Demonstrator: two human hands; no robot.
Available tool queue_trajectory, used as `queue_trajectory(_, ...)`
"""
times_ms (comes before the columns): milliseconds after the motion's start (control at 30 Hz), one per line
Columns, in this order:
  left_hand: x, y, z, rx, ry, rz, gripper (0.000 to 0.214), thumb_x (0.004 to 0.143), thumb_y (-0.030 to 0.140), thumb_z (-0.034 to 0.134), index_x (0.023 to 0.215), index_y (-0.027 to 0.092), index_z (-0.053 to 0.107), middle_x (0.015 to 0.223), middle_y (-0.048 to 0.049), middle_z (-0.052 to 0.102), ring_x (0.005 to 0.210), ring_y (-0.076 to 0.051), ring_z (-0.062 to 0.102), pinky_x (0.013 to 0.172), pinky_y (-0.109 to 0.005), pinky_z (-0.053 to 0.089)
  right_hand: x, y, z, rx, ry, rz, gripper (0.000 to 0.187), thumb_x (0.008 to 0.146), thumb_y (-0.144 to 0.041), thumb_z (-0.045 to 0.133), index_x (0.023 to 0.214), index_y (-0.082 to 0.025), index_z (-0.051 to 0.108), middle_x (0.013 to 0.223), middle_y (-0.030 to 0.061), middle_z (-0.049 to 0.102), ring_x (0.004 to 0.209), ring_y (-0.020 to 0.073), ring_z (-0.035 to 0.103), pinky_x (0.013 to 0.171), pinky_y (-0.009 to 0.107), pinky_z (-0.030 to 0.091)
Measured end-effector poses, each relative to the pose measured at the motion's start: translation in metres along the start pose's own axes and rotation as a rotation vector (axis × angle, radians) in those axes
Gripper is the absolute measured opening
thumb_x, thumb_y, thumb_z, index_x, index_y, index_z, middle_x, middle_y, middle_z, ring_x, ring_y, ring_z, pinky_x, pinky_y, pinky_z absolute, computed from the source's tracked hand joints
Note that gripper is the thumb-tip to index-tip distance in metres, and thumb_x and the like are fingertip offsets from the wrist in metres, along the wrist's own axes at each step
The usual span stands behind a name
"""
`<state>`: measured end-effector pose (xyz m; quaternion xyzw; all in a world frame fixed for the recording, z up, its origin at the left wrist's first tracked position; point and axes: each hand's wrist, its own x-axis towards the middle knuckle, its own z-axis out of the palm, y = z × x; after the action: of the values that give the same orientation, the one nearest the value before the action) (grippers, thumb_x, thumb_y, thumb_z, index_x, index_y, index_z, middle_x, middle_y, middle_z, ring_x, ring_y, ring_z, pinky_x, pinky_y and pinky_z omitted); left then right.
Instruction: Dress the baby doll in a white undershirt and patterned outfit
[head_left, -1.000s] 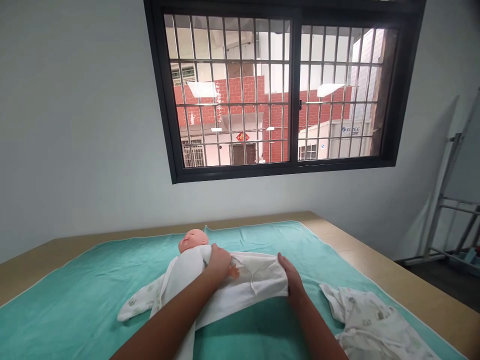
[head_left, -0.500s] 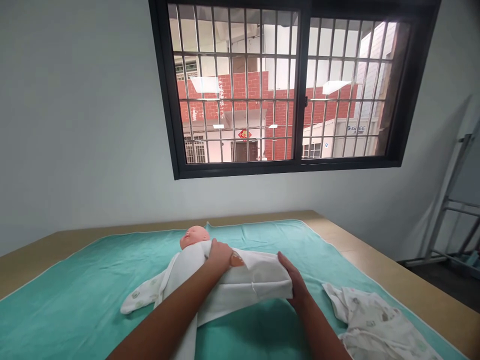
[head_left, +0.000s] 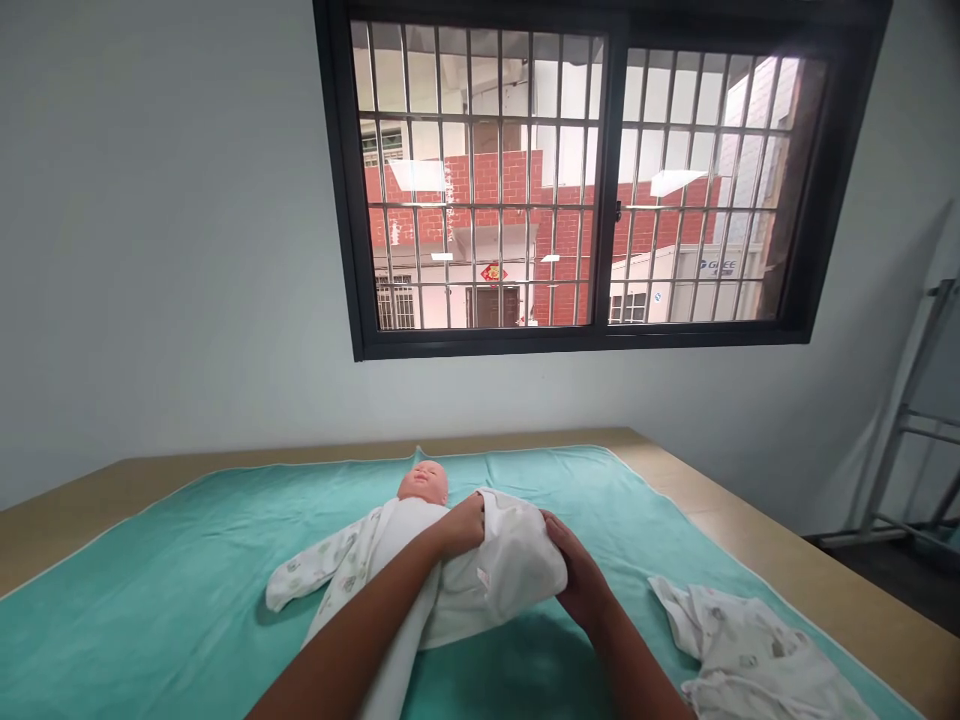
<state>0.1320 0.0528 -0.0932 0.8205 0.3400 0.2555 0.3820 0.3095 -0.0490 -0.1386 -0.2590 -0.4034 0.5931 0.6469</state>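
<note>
A baby doll point(head_left: 424, 482) lies face up, its head toward the wall. It wears a white top with a small print, whose printed sleeve point(head_left: 319, 568) stretches out to the left. A plain white baby garment point(head_left: 405, 530) covers its front and side. My left hand point(head_left: 459, 527) is closed at the opening of the bunched white sleeve point(head_left: 517, 560), its fingertips hidden inside the cloth. Around the right end of that sleeve, my right hand point(head_left: 579, 572) is closed. The doll's other arm is hidden by the cloth.
A green sheet point(head_left: 187, 560) lies over the wooden table point(head_left: 720, 490). On the right, near the table's edge, rests a crumpled printed baby garment point(head_left: 757, 640). Behind the table is a wall with a barred window point(head_left: 480, 345). A metal frame point(head_left: 896, 440) stands at far right.
The long white cloth between my hands is now bunched up shorter, and my left fingers are inside its opening. The doll's head has turned face up and shifted right.
</note>
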Motion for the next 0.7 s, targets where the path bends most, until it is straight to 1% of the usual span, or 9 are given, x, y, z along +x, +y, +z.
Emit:
queue_trajectory(100,-0.002,0.0,-0.008,-0.113,-0.008,-0.013,0.034,0.075,0.043,0.059,0.094,0.015,0.065,0.089,-0.0062,0.068,0.086,-0.022,0.06,0.077,-0.031,0.048,0.004,0.005,-0.007,-0.041,0.121,0.003,0.035,0.083,-0.053,0.061,0.087,-0.019,0.065,0.074,0.0005,0.063,0.067,0.0155,0.055,0.061,0.026,0.043)
queue_trajectory(167,-0.004,0.001,-0.007,-0.184,-0.01,-0.034,0.045,0.085,0.052,0.044,0.095,0.013,0.063,0.087,-0.006,0.066,0.082,-0.018,0.06,0.074,-0.029,0.048,0.009,0.012,-0.013,-0.072,0.214,-0.004,0.036,0.078,-0.055,0.065,0.081,-0.019,0.063,0.069,-0.0011,0.062,0.062,0.0148,0.054,0.059,0.026,0.042)
queue_trajectory(233,-0.006,0.001,-0.001,-0.226,0.001,-0.069,0.052,0.088,0.057,0.034,0.1,0.014,0.059,0.088,-0.0055,0.064,0.078,-0.015,0.06,0.071,-0.026,0.048,0.014,0.017,-0.017,-0.123,0.269,-0.001,0.037,0.071,-0.054,0.072,0.077,-0.019,0.062,0.065,-0.0024,0.061,0.059,0.014,0.053,0.057,0.025,0.041)
queue_trajectory(300,-0.009,0.001,0.008,-0.222,0.03,-0.125,0.049,0.084,0.057,0.044,0.104,0.014,0.056,0.088,-0.0045,0.063,0.073,-0.014,0.059,0.063,-0.024,0.046,0.018,0.022,-0.02,-0.208,0.28,0.022,0.038,0.065,-0.053,0.077,0.074,-0.018,0.063,0.063,-0.0023,0.061,0.057,0.0134,0.053,0.056,0.025,0.041)
queue_trajectory(367,-0.011,-0.002,0.015,-0.181,0.087,-0.187,0.043,0.077,0.046,0.06,0.105,0.015,0.054,0.089,-0.004,0.062,0.07,-0.014,0.057,0.058,-0.023,0.044,0.021,0.024,-0.021,-0.285,0.279,0.041,0.039,0.062,-0.052,0.077,0.073,-0.017,0.064,0.062,-0.0019,0.061,0.056,0.013,0.053,0.054,0.025,0.04)
queue_trajectory(400,-0.012,-0.004,0.017,-0.152,0.124,-0.214,0.04,0.075,0.038,0.062,0.105,0.015,0.053,0.09,-0.0044,0.062,0.069,-0.014,0.057,0.057,-0.023,0.043,0.021,0.025,-0.022,-0.308,0.296,0.039,0.039,0.062,-0.052,0.077,0.073,-0.017,0.064,0.062,-0.0019,0.061,0.055,0.0128,0.053,0.053,0.025,0.04)
queue_trajectory(500,-0.016,-0.011,0.016,-0.038,0.254,-0.26,0.032,0.078,0.018,0.05,0.109,0.013,0.051,0.095,-0.0076,0.062,0.075,-0.016,0.058,0.064,-0.027,0.046,0.022,0.025,-0.027,-0.324,0.402,0.002,0.04,0.061,-0.054,0.076,0.074,-0.019,0.062,0.06,-0.0039,0.059,0.048,0.0103,0.048,0.046,0.023,0.036)
queue_trajectory(600,-0.022,-0.014,0.009,0.114,0.343,-0.204,0.044,0.073,0.002,0.042,0.115,0.013,0.05,0.103,-0.0097,0.06,0.09,-0.019,0.058,0.083,-0.031,0.045,0.023,0.026,-0.034,-0.32,0.471,-0.029,0.04,0.064,-0.056,0.073,0.074,-0.021,0.057,0.054,-0.0076,0.051,0.04,0.0065,0.037,0.04,0.021,0.028)
queue_trajectory(700,-0.031,-0.011,0.003,0.25,0.34,-0.097,0.06,0.066,-0.005,0.041,0.12,0.017,0.052,0.119,-0.0091,0.055,0.108,-0.02,0.054,0.091,-0.03,0.042,0.022,0.03,-0.034,-0.384,0.473,-0.031,0.044,0.071,-0.063,0.064,0.071,-0.02,0.055,0.047,-0.0086,0.043,0.037,0.0066,0.032,0.037,0.021,0.024)
